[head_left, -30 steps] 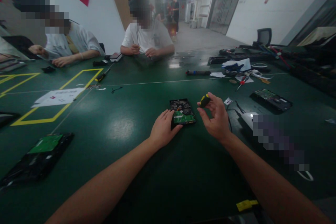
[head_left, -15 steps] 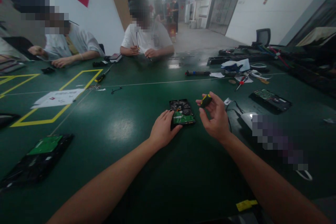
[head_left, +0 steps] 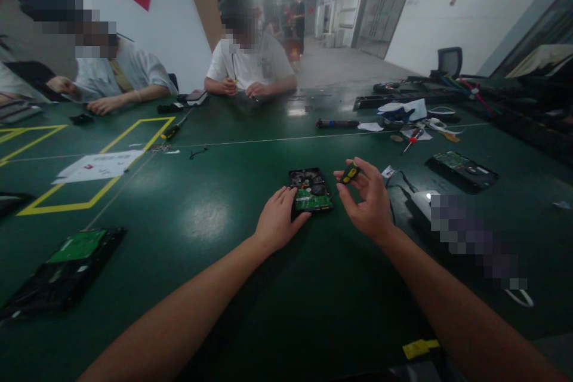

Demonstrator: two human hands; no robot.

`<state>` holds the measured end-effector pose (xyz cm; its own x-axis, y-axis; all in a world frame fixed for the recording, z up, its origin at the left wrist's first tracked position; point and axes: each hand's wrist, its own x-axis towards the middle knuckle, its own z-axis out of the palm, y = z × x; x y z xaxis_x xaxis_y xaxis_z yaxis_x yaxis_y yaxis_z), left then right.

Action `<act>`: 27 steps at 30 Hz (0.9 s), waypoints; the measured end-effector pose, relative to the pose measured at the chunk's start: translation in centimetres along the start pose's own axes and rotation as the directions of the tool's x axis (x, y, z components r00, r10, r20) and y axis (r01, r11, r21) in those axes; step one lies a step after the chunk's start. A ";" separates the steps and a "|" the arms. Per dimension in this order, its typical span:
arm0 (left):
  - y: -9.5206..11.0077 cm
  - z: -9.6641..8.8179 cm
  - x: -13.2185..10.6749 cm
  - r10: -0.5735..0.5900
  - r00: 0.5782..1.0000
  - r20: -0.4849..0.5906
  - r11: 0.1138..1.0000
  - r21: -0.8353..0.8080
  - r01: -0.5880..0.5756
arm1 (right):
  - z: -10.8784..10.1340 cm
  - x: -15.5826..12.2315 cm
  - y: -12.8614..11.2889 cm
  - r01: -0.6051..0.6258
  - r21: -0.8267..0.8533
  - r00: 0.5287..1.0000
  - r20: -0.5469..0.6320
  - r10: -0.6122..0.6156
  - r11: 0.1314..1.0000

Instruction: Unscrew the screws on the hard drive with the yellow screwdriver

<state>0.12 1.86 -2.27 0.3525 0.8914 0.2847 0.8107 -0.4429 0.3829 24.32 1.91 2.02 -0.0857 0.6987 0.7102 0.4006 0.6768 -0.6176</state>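
Note:
A black hard drive (head_left: 311, 190) with a green circuit board lies on the green table (head_left: 206, 215) in front of me. My left hand (head_left: 277, 221) rests against its left edge, fingers curled onto the drive and holding it still. My right hand (head_left: 369, 200) hovers just right of the drive, fingers pinched around a small black and yellow screwdriver (head_left: 350, 173). The screwdriver's handle points up and its thin shaft slants down toward the drive's right side.
Another drive (head_left: 62, 271) lies at the near left and one more (head_left: 463, 168) at the right. Papers (head_left: 98, 165) sit inside yellow floor tape markings. Tools and cables (head_left: 414, 119) clutter the far right. Two people sit across the table working.
My right hand has turned the screwdriver a little between its fingers; the handle sits slightly lower. My left hand and the drive have not moved.

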 end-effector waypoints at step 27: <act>0.1 -0.1 0.1 -0.015 1.000 0.013 1.000 -0.005 0.015 | -0.1 -0.1 0.5 0.020 -0.048 1.000 -0.007 -0.021 0.999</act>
<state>0.18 1.85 -2.13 0.3463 0.8992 0.2674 0.8138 -0.4297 0.3911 24.59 2.17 1.69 -0.0875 0.6831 0.7251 0.4419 0.6790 -0.5863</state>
